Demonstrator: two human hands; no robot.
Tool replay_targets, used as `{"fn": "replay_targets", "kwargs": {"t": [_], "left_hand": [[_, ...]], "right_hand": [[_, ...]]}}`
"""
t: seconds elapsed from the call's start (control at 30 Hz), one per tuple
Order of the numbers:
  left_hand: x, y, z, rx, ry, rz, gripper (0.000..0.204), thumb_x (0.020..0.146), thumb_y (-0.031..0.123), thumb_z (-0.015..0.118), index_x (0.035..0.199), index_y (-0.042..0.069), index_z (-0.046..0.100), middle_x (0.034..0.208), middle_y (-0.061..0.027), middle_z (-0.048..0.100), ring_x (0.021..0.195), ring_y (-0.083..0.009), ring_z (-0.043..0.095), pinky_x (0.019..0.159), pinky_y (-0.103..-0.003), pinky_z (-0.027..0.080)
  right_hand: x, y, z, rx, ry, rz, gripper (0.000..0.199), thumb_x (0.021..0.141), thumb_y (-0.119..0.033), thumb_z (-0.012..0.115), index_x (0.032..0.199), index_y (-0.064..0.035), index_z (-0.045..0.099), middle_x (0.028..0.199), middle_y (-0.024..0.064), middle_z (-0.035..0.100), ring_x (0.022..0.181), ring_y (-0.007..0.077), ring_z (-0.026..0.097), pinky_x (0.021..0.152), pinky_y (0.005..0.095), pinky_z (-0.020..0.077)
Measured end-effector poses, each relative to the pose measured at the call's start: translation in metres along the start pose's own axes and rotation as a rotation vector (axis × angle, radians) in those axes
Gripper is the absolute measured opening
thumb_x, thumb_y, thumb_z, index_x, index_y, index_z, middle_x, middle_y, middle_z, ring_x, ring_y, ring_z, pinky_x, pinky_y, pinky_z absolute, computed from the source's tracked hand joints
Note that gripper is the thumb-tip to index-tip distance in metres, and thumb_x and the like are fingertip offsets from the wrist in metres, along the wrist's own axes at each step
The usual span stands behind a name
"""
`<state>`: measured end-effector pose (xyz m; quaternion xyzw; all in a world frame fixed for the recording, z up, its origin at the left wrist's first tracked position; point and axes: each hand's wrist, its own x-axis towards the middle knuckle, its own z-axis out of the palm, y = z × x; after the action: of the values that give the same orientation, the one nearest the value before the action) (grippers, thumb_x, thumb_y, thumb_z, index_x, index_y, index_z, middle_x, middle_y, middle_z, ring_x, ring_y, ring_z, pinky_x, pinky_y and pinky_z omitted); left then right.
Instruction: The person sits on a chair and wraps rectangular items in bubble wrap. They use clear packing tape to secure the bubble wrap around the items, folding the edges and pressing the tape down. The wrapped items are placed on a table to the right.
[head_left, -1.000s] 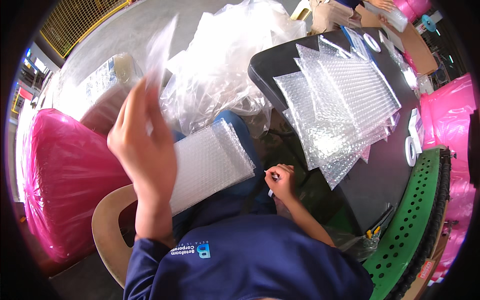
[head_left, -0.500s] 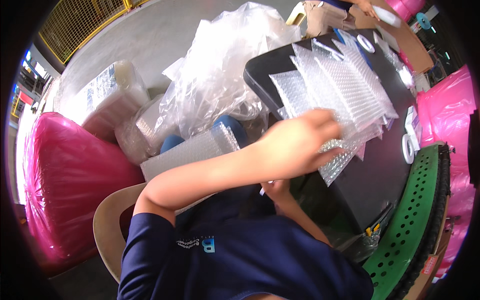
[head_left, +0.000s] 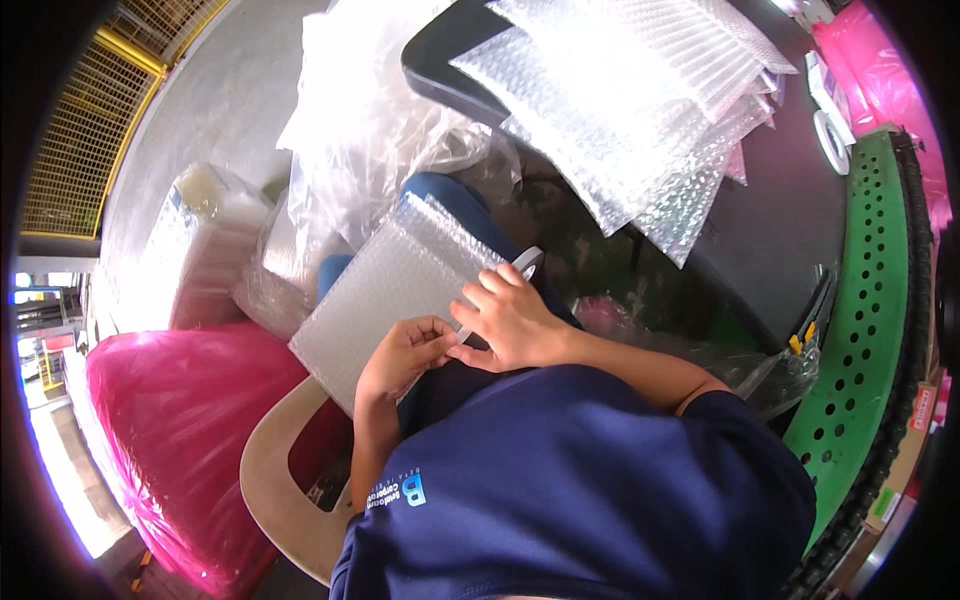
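On the person's lap lies a bubble wrap pouch [head_left: 400,300], resting flat across the blue-trousered knees so both hands can work on its near edge. The left hand [head_left: 400,358] has its fingers curled and pinched on that edge, holding the pouch so it does not slide. The right hand [head_left: 510,325] sits just beside it, touching it, and pinches a thin white strip of tape [head_left: 500,285] that runs up to a small loop near the pouch. It looks like the tape is being pressed along the edge to close it.

Past the knees is a dark surface [head_left: 790,220] with a fanned heap of more bubble wrap pouches [head_left: 640,110], laid within easy reach. A white tape ring [head_left: 830,140] lies further along it. A green holed rail [head_left: 860,330] curves on the right. To the left are a big pink bag [head_left: 170,440], clear plastic bags [head_left: 370,120], a tan chair [head_left: 275,490], grey floor and a yellow mesh fence [head_left: 80,130]
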<state>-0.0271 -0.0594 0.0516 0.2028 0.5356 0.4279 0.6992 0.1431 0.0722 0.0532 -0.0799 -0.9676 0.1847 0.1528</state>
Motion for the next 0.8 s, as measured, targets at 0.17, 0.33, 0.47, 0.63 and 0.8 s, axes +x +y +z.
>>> {"fn": "replay_targets", "kwargs": {"t": [0.17,0.33,0.47,0.63,0.8], "left_hand": [[-0.010,0.013,0.006,0.485,0.198,0.141,0.010,0.092,0.008,0.063,0.094,-0.001,0.061,0.079,-0.0017,0.060,0.076,-0.0087,0.056,0.069,-0.024,0.047],[-0.004,0.039,-0.017,0.705,0.372,0.335,0.013,0.091,0.004,0.062,0.102,-0.001,0.063,0.082,-0.0064,0.065,0.080,-0.0109,0.058,0.072,-0.028,0.048],[0.027,0.063,-0.044,0.881,0.440,0.506,0.016,0.089,0.000,0.062,0.105,-0.001,0.064,0.085,-0.0074,0.066,0.080,-0.0112,0.058,0.072,-0.027,0.048],[0.077,0.101,-0.078,1.045,0.431,0.602,0.040,0.080,-0.004,0.070,0.115,0.003,0.055,0.107,-0.0087,0.059,0.081,-0.0155,0.065,0.073,-0.029,0.052],[0.123,0.121,-0.094,1.292,0.285,0.525,0.044,0.081,-0.003,0.070,0.118,0.005,0.047,0.110,-0.0098,0.058,0.085,-0.0191,0.068,0.073,-0.032,0.055]], "right_hand": [[0.003,0.002,-0.029,-0.016,-0.205,0.071,0.081,0.073,-0.074,0.062,0.115,-0.0052,0.067,0.093,0.0154,0.063,0.091,0.0299,0.060,0.090,0.0432,0.0396],[-0.013,0.020,-0.045,0.336,-0.135,0.204,0.047,0.081,-0.004,0.066,0.126,-0.0163,0.058,0.089,0.0090,0.068,0.071,0.0287,0.066,0.063,0.0366,0.0524],[-0.030,0.021,-0.047,0.314,-0.052,0.254,0.034,0.084,-0.006,0.063,0.117,-0.0107,0.062,0.080,0.0104,0.064,0.064,0.0296,0.064,0.055,0.0389,0.0519],[-0.033,0.022,-0.050,0.274,-0.043,0.429,0.032,0.085,-0.005,0.064,0.116,-0.0098,0.065,0.071,0.0106,0.059,0.056,0.0263,0.058,0.052,0.0360,0.0465],[-0.028,0.024,-0.041,0.243,-0.046,0.467,0.035,0.086,-0.008,0.066,0.121,-0.0113,0.066,0.067,0.0105,0.058,0.051,0.0245,0.054,0.051,0.0347,0.0445]]}}
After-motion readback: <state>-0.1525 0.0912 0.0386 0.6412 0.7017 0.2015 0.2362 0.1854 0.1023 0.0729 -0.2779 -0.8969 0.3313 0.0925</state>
